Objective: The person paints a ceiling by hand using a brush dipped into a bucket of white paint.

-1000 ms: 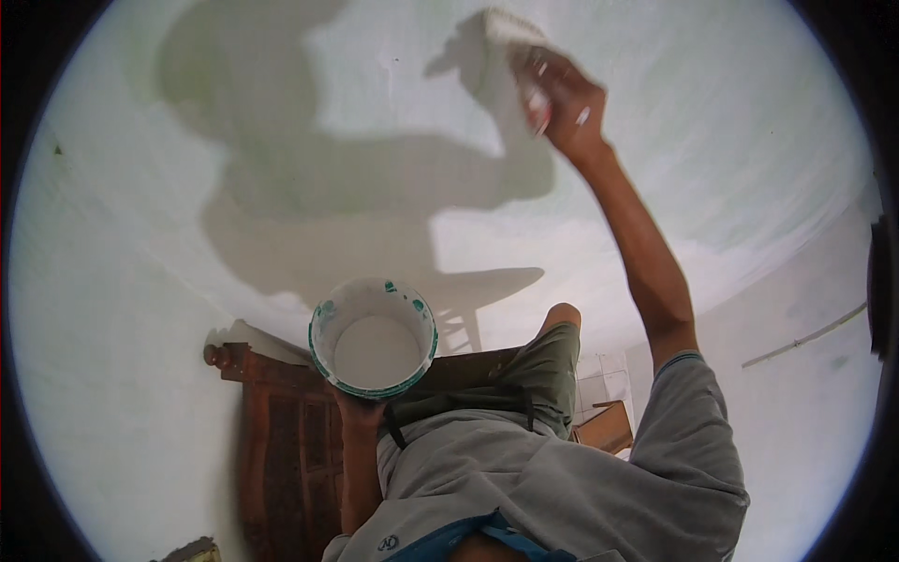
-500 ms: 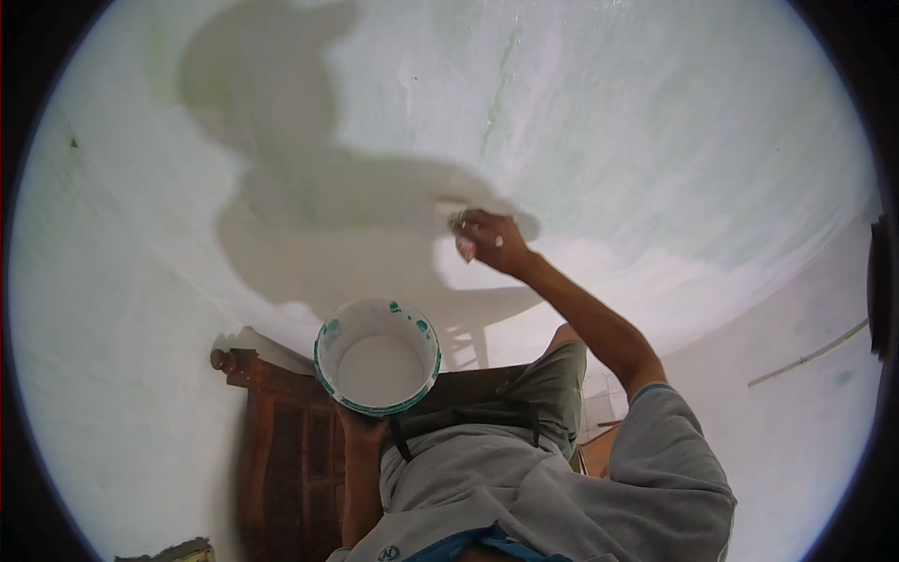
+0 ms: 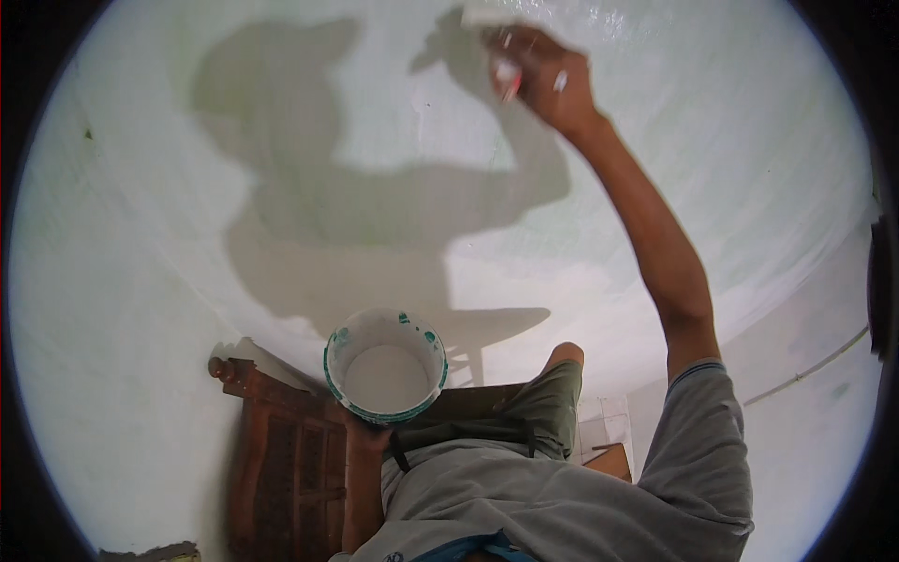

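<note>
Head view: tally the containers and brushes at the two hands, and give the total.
Round white bucket with green-smeared rim, at the left hand: 1
Pale-bristled brush with reddish handle, in the right hand's grip: 1
Total: 2

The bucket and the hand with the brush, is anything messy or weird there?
Yes, a bit messy: the right hand has white smears on it, like paint. The bucket has green splotches inside, odd beside its white contents.
</note>
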Motion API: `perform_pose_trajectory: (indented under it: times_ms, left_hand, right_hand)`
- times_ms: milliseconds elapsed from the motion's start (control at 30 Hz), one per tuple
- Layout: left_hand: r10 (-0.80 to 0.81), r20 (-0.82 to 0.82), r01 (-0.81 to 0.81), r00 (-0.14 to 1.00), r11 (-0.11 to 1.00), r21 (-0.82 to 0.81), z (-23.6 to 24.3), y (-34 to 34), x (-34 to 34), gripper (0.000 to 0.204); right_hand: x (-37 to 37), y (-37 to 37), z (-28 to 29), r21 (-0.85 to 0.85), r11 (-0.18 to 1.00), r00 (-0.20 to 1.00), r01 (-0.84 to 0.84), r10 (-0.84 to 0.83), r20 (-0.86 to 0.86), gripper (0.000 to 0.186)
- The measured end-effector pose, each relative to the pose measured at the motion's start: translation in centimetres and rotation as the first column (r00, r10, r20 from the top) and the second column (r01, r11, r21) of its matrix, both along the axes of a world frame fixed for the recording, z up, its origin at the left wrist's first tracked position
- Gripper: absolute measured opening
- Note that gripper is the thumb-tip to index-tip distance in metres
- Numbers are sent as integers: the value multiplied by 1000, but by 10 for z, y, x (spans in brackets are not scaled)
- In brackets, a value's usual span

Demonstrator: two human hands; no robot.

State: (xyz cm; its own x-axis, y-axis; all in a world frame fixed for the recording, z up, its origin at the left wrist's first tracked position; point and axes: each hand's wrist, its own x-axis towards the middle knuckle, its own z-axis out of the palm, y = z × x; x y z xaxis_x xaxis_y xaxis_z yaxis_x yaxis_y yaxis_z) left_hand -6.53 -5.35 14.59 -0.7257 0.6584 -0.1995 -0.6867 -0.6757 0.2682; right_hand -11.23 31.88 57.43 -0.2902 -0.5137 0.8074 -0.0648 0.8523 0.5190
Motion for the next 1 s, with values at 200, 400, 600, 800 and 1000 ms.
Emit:
perform_pose_trajectory:
  times_ms: [200,400,600,800,1000]
  left_hand:
    - [87,54,-84,995,995,-48,18,7,5,70]
    - [97,-90,-109,991,984,-142,7,11,19,68]
    - [128,109,-124,986,991,-42,38,5,22,63]
    - [198,-32,-200,980,960,-195,30,7,24,62]
    - [225,108,-211,968,969,-128,63,8,34,59]
  right_hand:
    - [-5,-18,-171,-175,984,730,-31,142,668,32]
    - [34,-34,-334,-818,548,775,173,436,457,21]
    - [68,-60,-425,-489,-815,894,310,425,-142,18]
    - [90,-40,-454,-32,-987,880,158,156,-448,20]
    - [102,-54,-437,222,-973,838,65,-67,-541,19]
